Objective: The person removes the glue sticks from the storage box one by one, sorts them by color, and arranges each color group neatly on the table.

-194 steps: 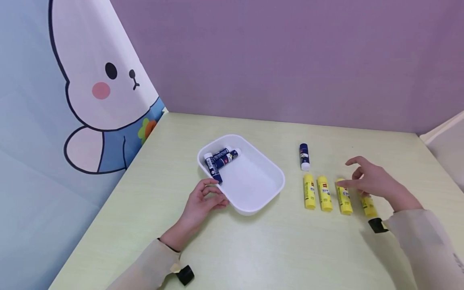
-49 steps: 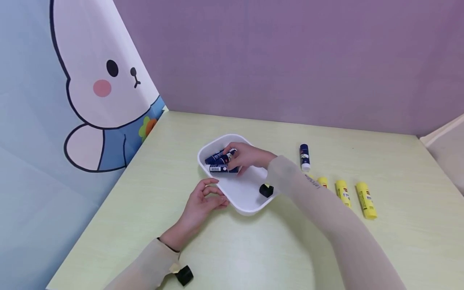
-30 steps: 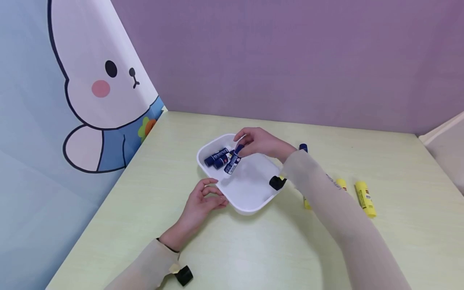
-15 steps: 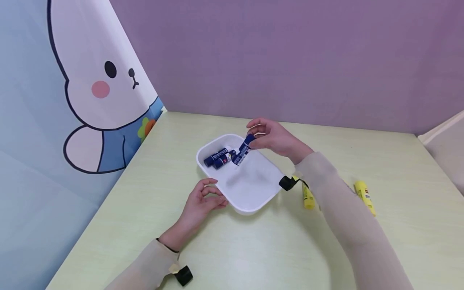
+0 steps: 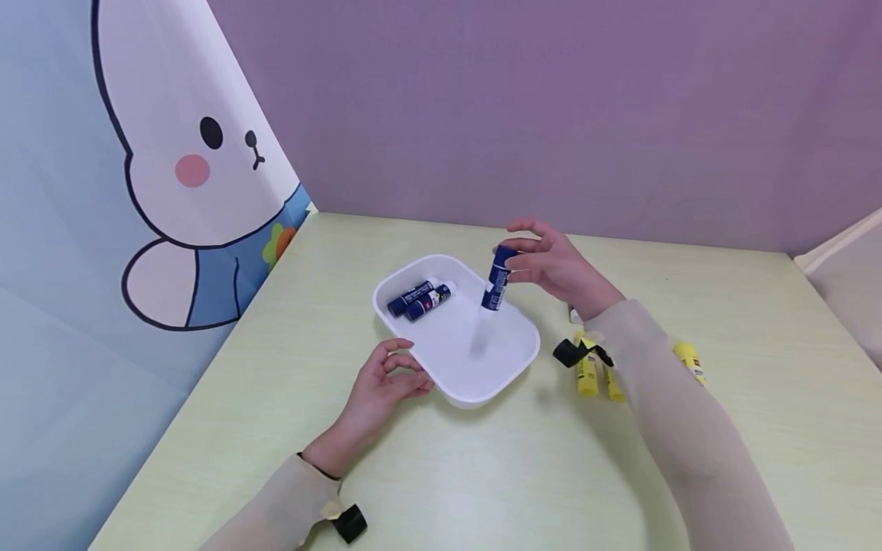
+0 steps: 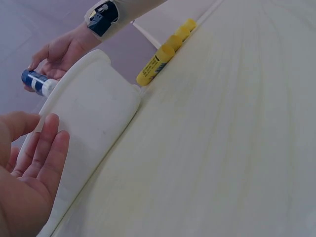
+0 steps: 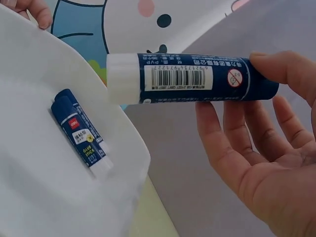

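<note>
My right hand holds a dark blue glue stick by its blue end, above the white plastic basin. In the right wrist view the thumb lies on one side of that glue stick and the fingers on the other, its white end pointing away. Two more blue glue sticks lie side by side in the basin's far left corner. At the basin's near left side, my left hand grips the rim with bent fingers; in the left wrist view its fingertips meet the rim.
Several yellow glue sticks lie in a row right of the basin, partly hidden by the right sleeve. Behind the right wrist shows the white end of another blue glue stick. A purple panel backs the table; a cartoon cloth hangs left.
My right hand came from near the yellow glue sticks, took a blue glue stick from the basin, lifted it and moved right, turning it more upright. The left hand stays at the rim.
</note>
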